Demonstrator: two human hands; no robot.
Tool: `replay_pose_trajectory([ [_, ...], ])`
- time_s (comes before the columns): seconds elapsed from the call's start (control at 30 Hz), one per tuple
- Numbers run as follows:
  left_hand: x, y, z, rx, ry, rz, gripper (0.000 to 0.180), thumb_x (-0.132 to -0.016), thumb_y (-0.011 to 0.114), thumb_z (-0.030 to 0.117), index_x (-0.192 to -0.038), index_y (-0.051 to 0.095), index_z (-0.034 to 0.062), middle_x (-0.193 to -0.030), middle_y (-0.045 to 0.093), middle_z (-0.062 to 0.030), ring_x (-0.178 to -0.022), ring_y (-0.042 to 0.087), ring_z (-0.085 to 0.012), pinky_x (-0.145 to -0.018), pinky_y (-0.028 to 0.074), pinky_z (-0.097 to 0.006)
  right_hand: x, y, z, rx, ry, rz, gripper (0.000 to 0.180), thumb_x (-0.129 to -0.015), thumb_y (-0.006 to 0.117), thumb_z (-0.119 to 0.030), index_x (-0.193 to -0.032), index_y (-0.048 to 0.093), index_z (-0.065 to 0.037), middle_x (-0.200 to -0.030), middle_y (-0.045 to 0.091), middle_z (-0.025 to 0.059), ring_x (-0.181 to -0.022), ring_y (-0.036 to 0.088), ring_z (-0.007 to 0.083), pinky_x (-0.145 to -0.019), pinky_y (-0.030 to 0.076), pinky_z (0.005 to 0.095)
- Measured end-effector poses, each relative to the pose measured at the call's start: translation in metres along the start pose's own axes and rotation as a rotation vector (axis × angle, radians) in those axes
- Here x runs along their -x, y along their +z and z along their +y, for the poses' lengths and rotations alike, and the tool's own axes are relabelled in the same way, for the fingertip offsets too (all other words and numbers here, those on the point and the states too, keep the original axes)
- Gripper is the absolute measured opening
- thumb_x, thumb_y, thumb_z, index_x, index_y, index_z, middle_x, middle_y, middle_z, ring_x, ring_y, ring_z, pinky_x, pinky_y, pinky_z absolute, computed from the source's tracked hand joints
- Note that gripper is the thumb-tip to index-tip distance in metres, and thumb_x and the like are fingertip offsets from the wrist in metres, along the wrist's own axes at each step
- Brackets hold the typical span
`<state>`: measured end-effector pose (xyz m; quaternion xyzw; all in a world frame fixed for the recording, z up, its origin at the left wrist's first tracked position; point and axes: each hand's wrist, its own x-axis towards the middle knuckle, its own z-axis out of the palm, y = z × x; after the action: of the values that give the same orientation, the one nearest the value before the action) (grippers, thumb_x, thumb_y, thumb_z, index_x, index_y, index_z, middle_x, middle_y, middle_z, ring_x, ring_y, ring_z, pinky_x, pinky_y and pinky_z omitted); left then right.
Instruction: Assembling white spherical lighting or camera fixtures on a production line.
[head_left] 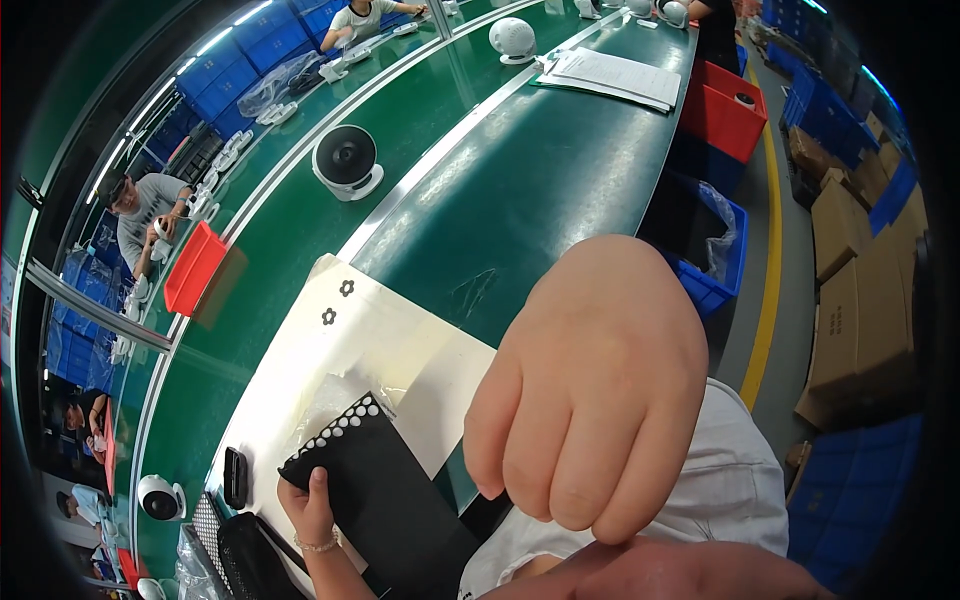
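My left hand grips the near corner of a black sheet whose upper edge carries rows of small white dots. The sheet lies over a white sheet on the green bench. My right hand hovers very close to the camera with its fingers curled down, and nothing shows in them. Its fingertips hang above the right end of the black sheet. Two small black flower-shaped pieces rest on the far end of the white sheet.
Round white fans stand on the conveyor, another at lower left. Papers, a red bin, a blue bin, a red tray, and cardboard boxes surround me. A co-worker sits across.
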<state>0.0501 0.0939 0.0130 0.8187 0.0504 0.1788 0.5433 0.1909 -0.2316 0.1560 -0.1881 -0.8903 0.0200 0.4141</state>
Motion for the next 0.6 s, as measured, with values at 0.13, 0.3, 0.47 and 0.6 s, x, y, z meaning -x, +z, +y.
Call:
replay_pose_trajectory([
  [0.13,0.0008,-0.0004,-0.0014,0.005,0.005,0.006,0.026,-0.081,0.061,0.019,-0.096,0.055,-0.0009,-0.084,0.055,-0.0007,-0.071,0.046,-0.0073,-0.064,0.037,-0.020,-0.0004,-0.0023,-0.0012,-0.004,-0.008,-0.009,0.016,-0.084,0.045,-0.007,-0.081,0.055,0.004,-0.078,0.052,0.0120,-0.071,0.054,0.0250,-0.070,0.044,0.0382],
  [0.3,0.0000,0.0035,0.0060,-0.011,0.004,0.007,0.023,-0.081,0.061,0.020,-0.090,0.054,0.0005,-0.077,0.052,0.0017,-0.066,0.043,-0.0062,-0.060,0.035,-0.020,0.0000,-0.0028,-0.0031,0.013,0.000,-0.014,0.016,-0.084,0.045,-0.007,-0.080,0.055,0.004,-0.078,0.053,0.0122,-0.071,0.054,0.0248,-0.070,0.045,0.0380],
  [0.47,0.0007,0.0035,0.0051,-0.024,0.005,0.041,0.022,-0.080,0.062,0.022,-0.085,0.053,0.0020,-0.070,0.048,0.0040,-0.061,0.040,-0.0051,-0.056,0.032,-0.019,-0.0006,-0.0029,-0.0008,0.011,0.011,-0.012,0.015,-0.084,0.045,-0.007,-0.080,0.056,0.004,-0.078,0.053,0.0117,-0.071,0.055,0.0238,-0.071,0.045,0.0373],
  [0.6,0.0015,0.0042,0.0080,-0.036,-0.010,0.020,0.023,-0.081,0.062,0.022,-0.088,0.054,0.0018,-0.076,0.051,0.0031,-0.067,0.042,-0.0054,-0.060,0.034,-0.020,-0.0016,-0.0056,-0.0024,0.016,0.013,-0.034,0.015,-0.083,0.046,-0.007,-0.081,0.056,0.003,-0.078,0.053,0.0116,-0.071,0.055,0.0239,-0.071,0.045,0.0372],
])
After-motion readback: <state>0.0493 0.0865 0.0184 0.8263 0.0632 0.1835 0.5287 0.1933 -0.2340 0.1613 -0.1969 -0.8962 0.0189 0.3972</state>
